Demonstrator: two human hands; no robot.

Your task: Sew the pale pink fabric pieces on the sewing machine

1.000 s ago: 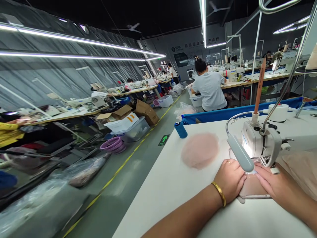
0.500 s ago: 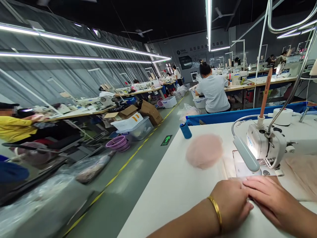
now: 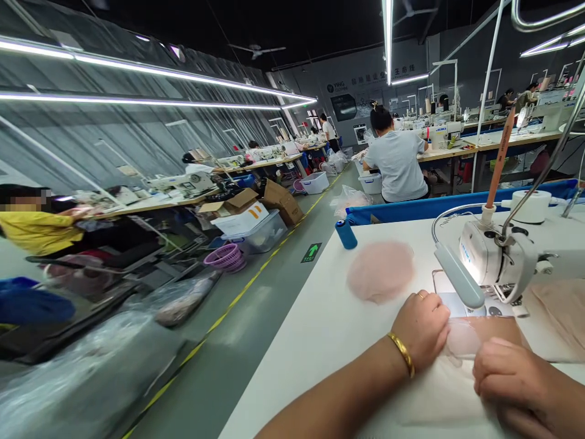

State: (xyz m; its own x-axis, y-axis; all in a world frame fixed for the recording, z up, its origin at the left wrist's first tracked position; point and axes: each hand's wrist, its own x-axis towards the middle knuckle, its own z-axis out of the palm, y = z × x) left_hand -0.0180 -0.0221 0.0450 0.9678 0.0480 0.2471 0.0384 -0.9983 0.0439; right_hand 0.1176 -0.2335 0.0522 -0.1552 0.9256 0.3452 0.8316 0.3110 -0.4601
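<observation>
My left hand [image 3: 423, 328], with a gold bangle and a ring, rests curled on the white sewing table [image 3: 315, 341] and pinches the edge of a small sheer pink fabric piece [image 3: 462, 339]. My right hand [image 3: 516, 381] lies closed just right of it, at the lower side of the same piece. The piece lies in front of the needle area of the white sewing machine [image 3: 491, 259], whose lamp lights the plate. A round pile of pink fabric pieces [image 3: 381, 270] sits to the left of the machine, beyond my left hand.
A blue thread cone [image 3: 346, 234] stands near the table's far left corner. More pink cloth [image 3: 557, 305] lies right of the machine. A person in a grey shirt [image 3: 397, 161] sits at the table ahead. Boxes, bins and a purple basket [image 3: 225, 256] line the aisle on the left.
Both hands drew back from under the machine, then my left hand moved forward again with the pink piece, while my right hand pulled nearer to me and curled shut. The view shifted slightly.
</observation>
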